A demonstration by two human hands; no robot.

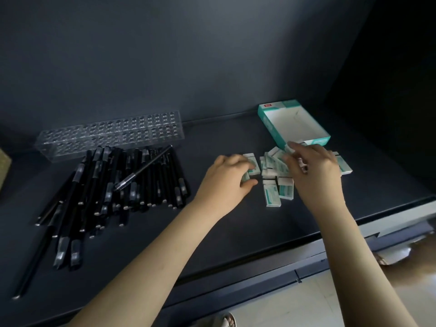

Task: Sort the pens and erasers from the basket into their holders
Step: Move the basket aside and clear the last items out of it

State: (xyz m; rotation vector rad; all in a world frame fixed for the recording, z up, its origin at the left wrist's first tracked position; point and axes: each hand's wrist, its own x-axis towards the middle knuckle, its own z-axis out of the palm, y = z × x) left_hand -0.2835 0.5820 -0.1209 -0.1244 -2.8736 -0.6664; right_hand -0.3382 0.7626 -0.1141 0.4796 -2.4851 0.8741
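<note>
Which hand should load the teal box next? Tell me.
Right. The right hand hovers over the eraser pile, fingers at the teal box rim; the left hand, gripping an eraser, sits farther from it.

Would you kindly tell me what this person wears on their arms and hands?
Both forearms are bare: no sleeves, gloves, watch or bracelet in view. The left hand shows no jewellery. The right hand seems to carry a small ring on one finger, too blurred to describe.
</note>
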